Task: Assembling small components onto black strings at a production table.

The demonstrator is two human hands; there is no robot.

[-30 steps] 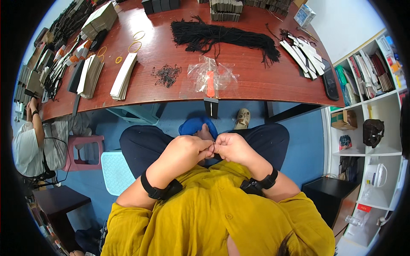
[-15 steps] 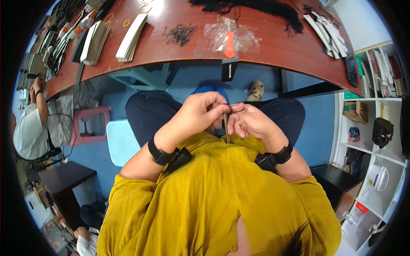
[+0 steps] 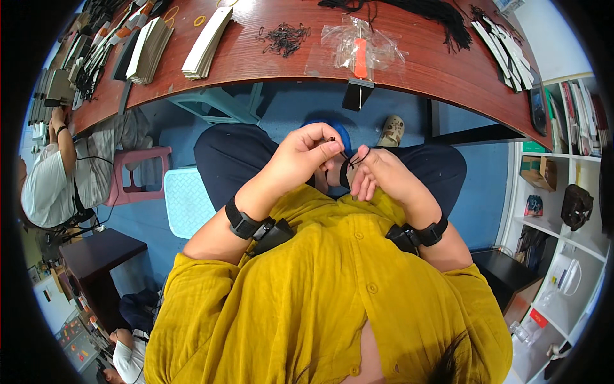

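We held a thin black cord [image 3: 359, 157] between our 2 hands, above our lap. Our left hand [image 3: 304, 153] pinched 1 part of it between thumb and forefinger; our right hand [image 3: 387, 176] pinched another part, its lower fingers loosely curled. 1 second before, our fingertips were close together; now they stood apart, and the cord showed as a bent line in the gap. In our judgement, this meant that the cord had more room for handling. Beyond the grip, an orange piece [image 3: 361, 59] lay with clear plastic [image 3: 393, 54] on the table [image 3: 256, 72].
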